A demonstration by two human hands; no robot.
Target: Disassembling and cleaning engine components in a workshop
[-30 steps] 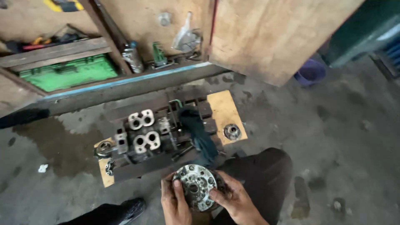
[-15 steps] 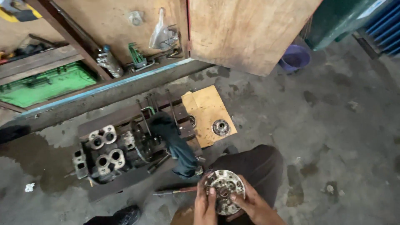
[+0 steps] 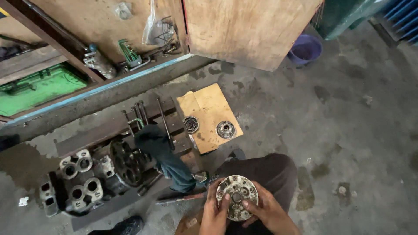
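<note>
Together, both hands — left [image 3: 214, 213], right [image 3: 269, 212] — around round metal disc [image 3: 237, 197].

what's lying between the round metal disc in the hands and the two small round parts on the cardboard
In the head view, only the person's dark-trousered knee and bare concrete floor lie between the round metal disc and the small round parts on the cardboard.
</note>
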